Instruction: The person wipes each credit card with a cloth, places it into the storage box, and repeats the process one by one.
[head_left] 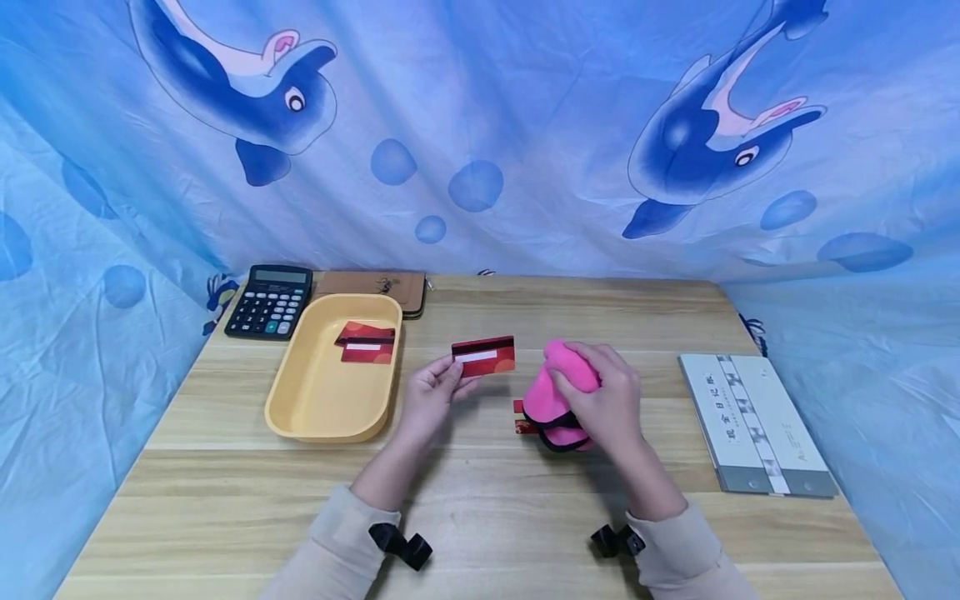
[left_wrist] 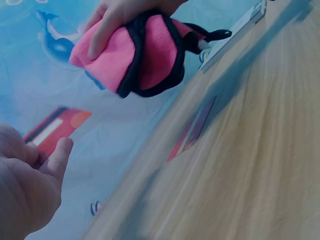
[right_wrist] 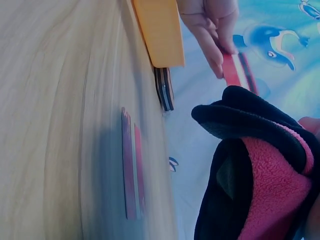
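Note:
My left hand (head_left: 431, 396) pinches a red bank card (head_left: 495, 364) between thumb and fingers, its dark stripe and white strip facing up. My right hand (head_left: 611, 396) grips a folded pink fleece piece with black edging (head_left: 545, 393), held above the table; in the left wrist view a black loop sticks out at its far end. Below the fleece, another red card (left_wrist: 192, 130) lies on the table, partly covered by the fleece in the head view. To the left of my left hand, red cards (head_left: 367, 352) overlap inside a yellow tray (head_left: 281, 408).
A black calculator (head_left: 268, 302) stands behind the tray at the left. Beside it, a brown zip wallet (head_left: 360, 282) lies by the table's back edge. At the right side rests a white and grey notebook (head_left: 761, 425). A blue dolphin-print curtain (head_left: 525, 125) hangs behind.

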